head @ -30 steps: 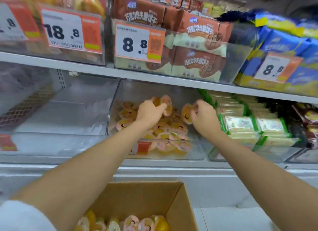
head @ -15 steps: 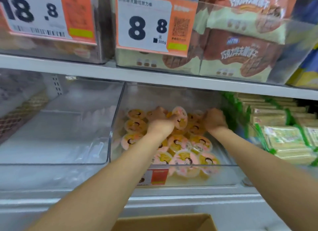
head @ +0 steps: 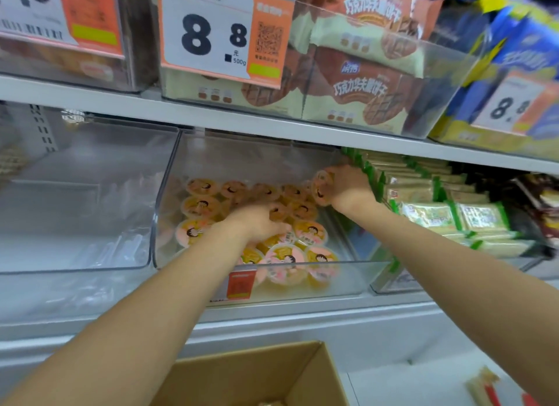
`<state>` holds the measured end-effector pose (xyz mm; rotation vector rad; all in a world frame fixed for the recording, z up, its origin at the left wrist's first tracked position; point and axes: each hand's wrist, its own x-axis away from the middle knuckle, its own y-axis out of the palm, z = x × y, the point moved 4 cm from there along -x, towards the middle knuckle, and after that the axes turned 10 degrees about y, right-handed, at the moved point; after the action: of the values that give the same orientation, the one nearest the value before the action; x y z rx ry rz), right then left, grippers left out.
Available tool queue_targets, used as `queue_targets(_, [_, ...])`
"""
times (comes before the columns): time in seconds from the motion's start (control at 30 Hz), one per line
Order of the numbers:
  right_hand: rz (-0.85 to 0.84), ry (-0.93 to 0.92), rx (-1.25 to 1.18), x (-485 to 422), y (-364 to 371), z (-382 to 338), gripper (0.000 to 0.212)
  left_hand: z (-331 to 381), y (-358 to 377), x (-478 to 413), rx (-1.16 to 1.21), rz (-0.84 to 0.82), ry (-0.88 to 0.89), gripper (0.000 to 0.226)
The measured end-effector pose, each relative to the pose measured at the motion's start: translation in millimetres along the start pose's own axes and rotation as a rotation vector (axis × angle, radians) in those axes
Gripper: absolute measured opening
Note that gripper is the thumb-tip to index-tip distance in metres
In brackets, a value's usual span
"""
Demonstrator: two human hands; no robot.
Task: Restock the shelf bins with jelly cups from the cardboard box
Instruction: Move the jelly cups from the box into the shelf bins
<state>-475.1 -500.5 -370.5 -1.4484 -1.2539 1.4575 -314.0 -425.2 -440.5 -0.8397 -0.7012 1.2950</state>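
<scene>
Head view suggests cups are being seated in the clear bin (head: pixel 169 194), so each is best laid flat, lid up, filling far gaps first. An empty bin (head: pixel 90 194) stands to its left. Jelly cups (head: pixel 201 207) cover the floor. The blurred left grip (head: pixel 260 222) lies low over them; whether it holds one I cannot tell. The right grip (head: pixel 351 188) curls round a tilted cup (head: pixel 320 188) at the far right wall, beside green packets (head: pixel 429 215). The cardboard box (head: pixel 242 375) sits near.

Bright, even light, with soft shadow under the shelf (head: pixel 272 124). Motion smears the left hand (head: pixel 257 221). The right hand (head: pixel 348 188), gripping a jelly cup (head: pixel 320 188), is sharper. Blue packets (head: pixel 520 42) up and right of that grip streak. Pale glare sits on the clear bin (head: pixel 163 200) to its left. Shelf lines bow toward the edges.
</scene>
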Motion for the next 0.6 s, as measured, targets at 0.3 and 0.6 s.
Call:
queue_targets(0.3, [-0.195, 0.073, 0.103, 5.0, 51.3, -2.3, 0.021, -8.0, 9.0, -7.0, -0.054, -0.125, 0.002, 0.073])
queue_targets(0.6, [-0.072, 0.035, -0.305, 51.4, 19.9, 16.3, 0.026, 11.9, -17.5, 27.3, -0.048, 0.216, -0.062, 0.027])
